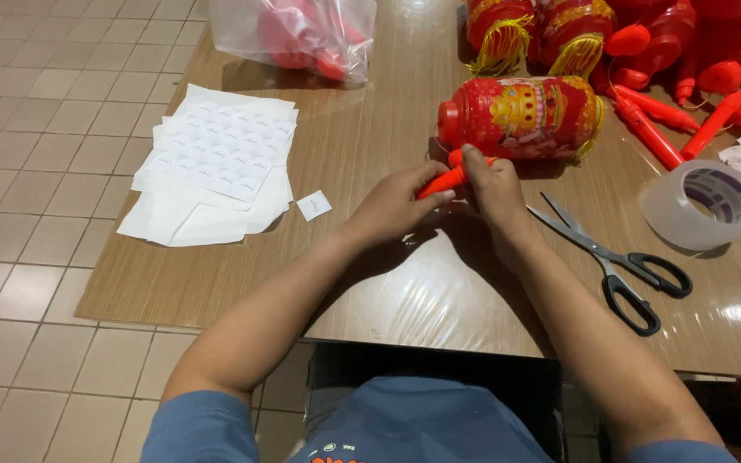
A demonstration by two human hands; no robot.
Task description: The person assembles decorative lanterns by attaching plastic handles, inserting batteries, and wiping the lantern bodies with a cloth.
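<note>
1. the left hand point(396, 201) wraps its fingers around the lower end of a small orange-red stick handle point(441, 182), just above the middle of the frame, keeping it off the bench point(362, 129).
2. the right hand point(492, 184) pinches the upper end of the same handle with narrow fingers, right beside the red lantern point(521, 116) lying on its side (probably so the two stay close enough to work on together).
3. black-handled scissors point(619, 261) lie right of the hands, blades pointing toward them, within easy reach.
4. a roll of clear tape point(703, 204) sits at the right edge.
5. white sticker sheets point(212, 167) are spread at the upper left, with one loose white sticker point(314, 205) nearer the hands.
6. more red lanterns point(551, 30) crowd the top right, and a clear bag of red parts point(298, 34) sits at top centre.
</note>
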